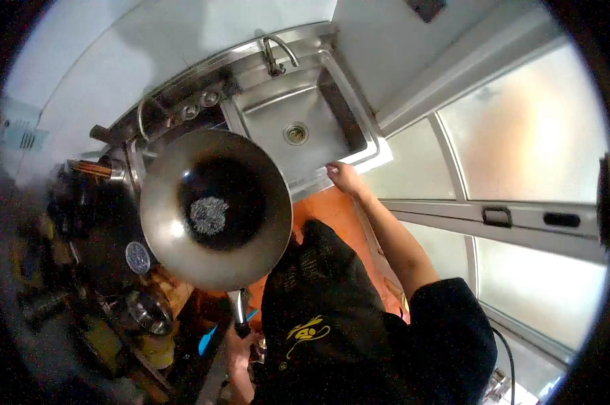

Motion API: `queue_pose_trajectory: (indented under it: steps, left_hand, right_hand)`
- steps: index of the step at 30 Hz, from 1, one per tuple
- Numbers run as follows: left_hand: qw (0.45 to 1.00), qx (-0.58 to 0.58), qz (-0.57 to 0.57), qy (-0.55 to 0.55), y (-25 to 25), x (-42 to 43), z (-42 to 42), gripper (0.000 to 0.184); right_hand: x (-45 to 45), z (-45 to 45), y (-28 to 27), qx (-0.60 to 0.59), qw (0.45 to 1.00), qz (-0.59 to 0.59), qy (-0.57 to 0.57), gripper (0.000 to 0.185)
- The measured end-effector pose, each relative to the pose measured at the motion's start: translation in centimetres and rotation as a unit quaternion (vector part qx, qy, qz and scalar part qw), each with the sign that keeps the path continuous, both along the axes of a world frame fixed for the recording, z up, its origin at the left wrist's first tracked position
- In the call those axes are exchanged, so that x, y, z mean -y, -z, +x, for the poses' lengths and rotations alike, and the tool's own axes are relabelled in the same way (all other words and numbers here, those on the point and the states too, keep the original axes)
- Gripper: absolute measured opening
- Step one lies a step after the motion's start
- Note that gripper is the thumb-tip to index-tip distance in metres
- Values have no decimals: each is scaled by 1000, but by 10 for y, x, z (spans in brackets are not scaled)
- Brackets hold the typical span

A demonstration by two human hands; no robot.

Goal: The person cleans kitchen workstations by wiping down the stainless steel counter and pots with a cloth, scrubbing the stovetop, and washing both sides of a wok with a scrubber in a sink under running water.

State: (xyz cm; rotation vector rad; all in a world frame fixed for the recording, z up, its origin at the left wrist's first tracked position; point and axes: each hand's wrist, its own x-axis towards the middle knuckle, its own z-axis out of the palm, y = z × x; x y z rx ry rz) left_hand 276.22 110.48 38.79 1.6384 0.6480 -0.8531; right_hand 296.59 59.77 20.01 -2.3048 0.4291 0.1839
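A large round wok [251, 250] is held up left of my body, its inside facing the camera, with a greyish clump [209, 215] near its dark centre. My left hand [239, 342] is closed on the black end of its handle. On the other side, my right hand [340, 175] is at the front rim of a steel sink [271, 152], its fingers curled together. Whether anything small is in those fingers cannot be made out.
A tap [276, 55] rises behind the sink. Chopsticks stand in a holder [118, 169] at the left, above a metal bowl [150, 312] and dark clutter. Frosted window panels [521, 135] line the right side, and the floor [342, 209] is orange.
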Motion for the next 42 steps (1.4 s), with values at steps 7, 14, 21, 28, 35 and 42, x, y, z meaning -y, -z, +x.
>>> queue_pose_trajectory:
  steps: [7,14,21,28,35,42]
  left_hand:
    - [993,-49,108,-18,27,-44,-14,57]
    - [981,-119,153,17,36,-35,0,57]
    - [982,-107,135,78,38,-28,22,57]
    - [920,127,193,316,44,-61,26,55]
    - [913,-249,11,-323,0,15,97,40]
    - [975,-165,107,108,43,-33,49,50]
  right_hand:
    - [-19,164,223,-161,962,-147,-163,44]
    - [-22,207,264,-190,969,-127,-93,51]
    - [7,198,274,-98,986,-127,-42,30]
    - [10,215,215,18,543,743,391,23]
    - [-2,206,253,32,384,763,519,15]
    - [1,183,267,6,560,638,529,14]
